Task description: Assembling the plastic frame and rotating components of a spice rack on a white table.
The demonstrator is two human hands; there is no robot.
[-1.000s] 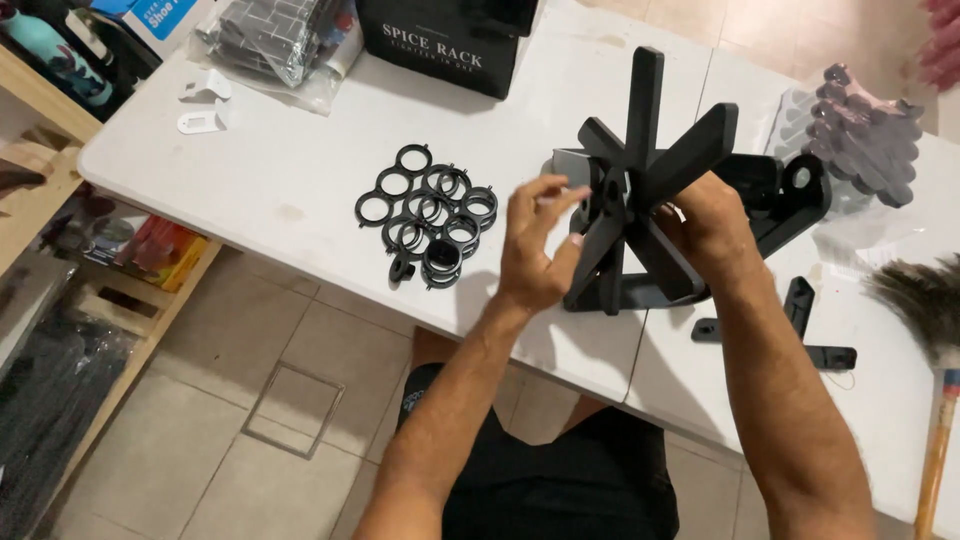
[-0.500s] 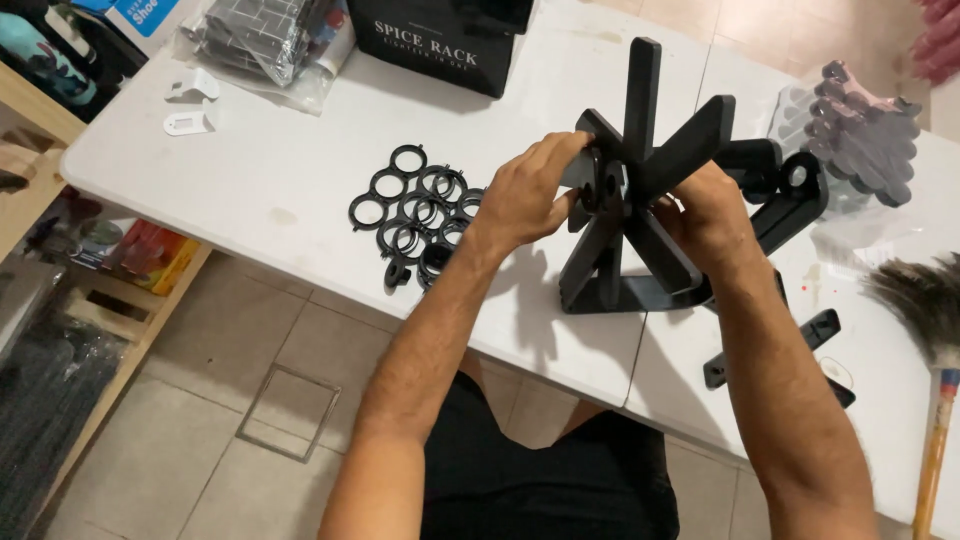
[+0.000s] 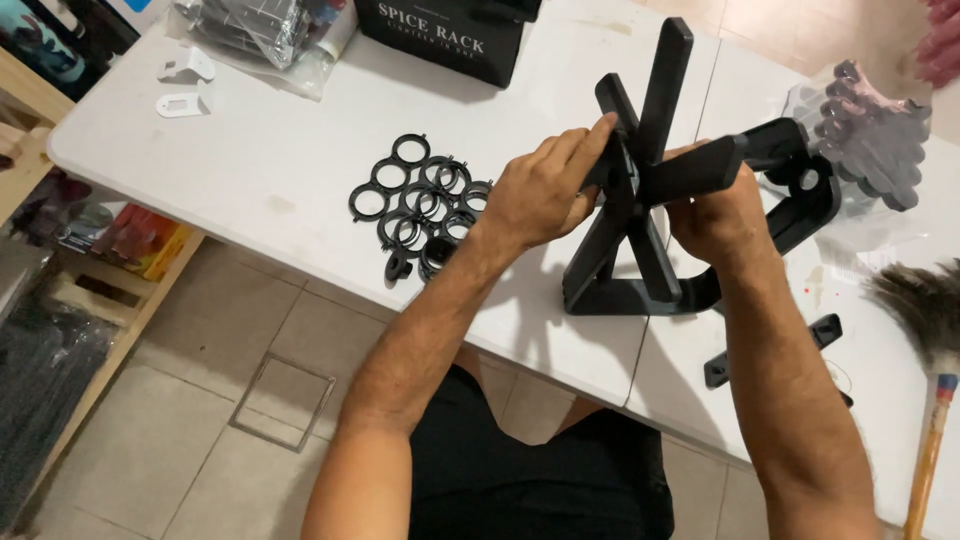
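A black plastic rack frame [image 3: 640,230] with arms radiating from a central hub stands upright on the white table [image 3: 250,170]. My left hand [image 3: 545,190] presses against the hub from the left, fingers on one arm. My right hand [image 3: 715,215] grips the hub and an arm from the right side. To the left of my left hand lies a cluster of several black plastic rings [image 3: 415,205], flat on the table.
A black box [image 3: 445,35] and a bag of parts [image 3: 255,30] sit at the back. A bag of dark pieces [image 3: 870,135] lies at the right, a feather duster [image 3: 925,330] at the right edge, and small black parts [image 3: 825,335] beside it. Shelves [image 3: 60,200] stand left.
My left hand has moved from holding a part near the hub to pressing flat against the hub. The frame stands a little more upright and the view has shifted closer.
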